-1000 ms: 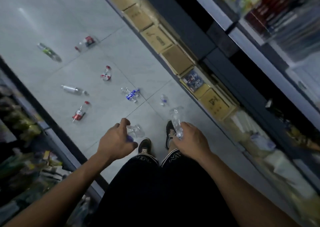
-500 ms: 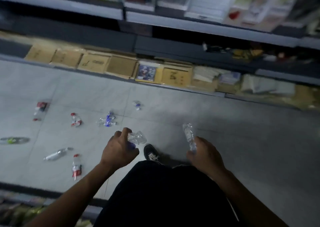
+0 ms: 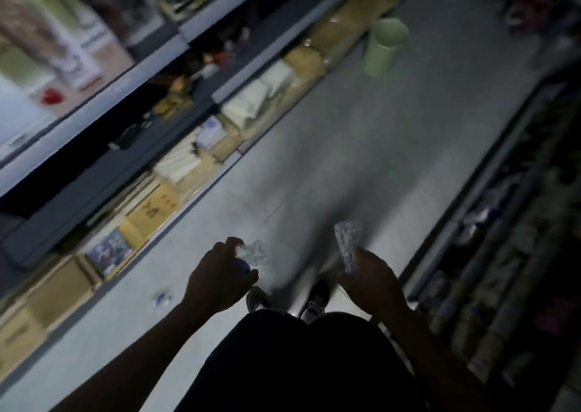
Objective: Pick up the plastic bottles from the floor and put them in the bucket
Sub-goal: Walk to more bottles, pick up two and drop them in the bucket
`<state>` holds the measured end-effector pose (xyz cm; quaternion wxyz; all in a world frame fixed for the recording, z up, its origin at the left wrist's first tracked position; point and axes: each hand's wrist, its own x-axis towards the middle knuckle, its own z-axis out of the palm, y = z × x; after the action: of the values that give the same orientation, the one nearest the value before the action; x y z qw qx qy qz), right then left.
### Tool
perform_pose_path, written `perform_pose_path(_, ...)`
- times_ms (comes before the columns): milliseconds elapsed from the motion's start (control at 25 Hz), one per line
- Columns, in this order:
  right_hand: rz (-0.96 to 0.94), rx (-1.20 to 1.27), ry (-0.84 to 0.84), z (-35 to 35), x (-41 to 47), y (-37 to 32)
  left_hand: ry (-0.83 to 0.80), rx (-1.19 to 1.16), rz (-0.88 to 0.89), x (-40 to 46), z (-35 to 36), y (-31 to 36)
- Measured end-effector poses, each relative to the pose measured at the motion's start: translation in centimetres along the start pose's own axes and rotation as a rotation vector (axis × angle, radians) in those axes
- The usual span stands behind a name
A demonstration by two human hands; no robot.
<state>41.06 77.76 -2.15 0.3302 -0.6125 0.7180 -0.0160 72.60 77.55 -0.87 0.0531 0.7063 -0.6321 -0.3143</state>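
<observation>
Left hand (image 3: pixel 220 278) fingers around crumpled clear bottle (image 3: pixel 251 251), right hand (image 3: pixel 371 282) fingers around label-less clear bottle (image 3: pixel 347 243); box writing unreadable.

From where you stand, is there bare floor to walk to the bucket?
Yes. The grey floor lies bare between the boxes along the left shelf and the right shelf base, up to the green bucket. One bottle lies on the floor behind your left hand. Clutter crowds the floor past the bucket.

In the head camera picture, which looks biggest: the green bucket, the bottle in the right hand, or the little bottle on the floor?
1. Green bucket, though farthest
2. Bottle in the right hand
3. Small bottle on the floor
</observation>
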Motion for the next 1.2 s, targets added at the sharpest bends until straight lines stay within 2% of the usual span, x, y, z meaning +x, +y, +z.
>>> perform_pose_path(200, 0.244, 0.083, 0.123, -1.0, -2.0, 7.6, -0.143, 0.154, 0.306, 7.5, 2.1, 9.7)
perform_pose_path(360, 0.370, 0.147, 0.185, -1.3, -2.3, 11.8, -0.213, 0.163, 0.437, 11.5, 4.4, 16.5)
perform_pose_path(520, 0.368, 0.197, 0.158, -2.8, 0.0, 13.8, -0.265, 0.189, 0.378, 13.5, 6.1, 19.8)
perform_pose_path(800, 0.175, 0.185, 0.119, -9.8, 10.4, 13.0, -0.246, 0.139, 0.240, 17.2, 3.8, 19.3)
perform_pose_path(920, 0.103, 0.151, 0.114, -13.7, 17.1, 11.6, -0.208, 0.134, 0.112, 21.1, 2.1, 19.7)
perform_pose_path(1040, 0.108, 0.135, 0.131, -17.5, 23.3, 10.5, -0.207, 0.128, 0.082, 27.3, 0.3, 21.7)
perform_pose_path(1120, 0.135, 0.128, 0.129, -19.6, 26.1, 10.5, -0.195, 0.147, 0.148, 31.7, -0.9, 24.4)
perform_pose_path(1200, 0.184, 0.099, 0.129, -21.1, 27.7, 11.3, -0.166, 0.193, 0.347, 35.8, -1.3, 27.2)
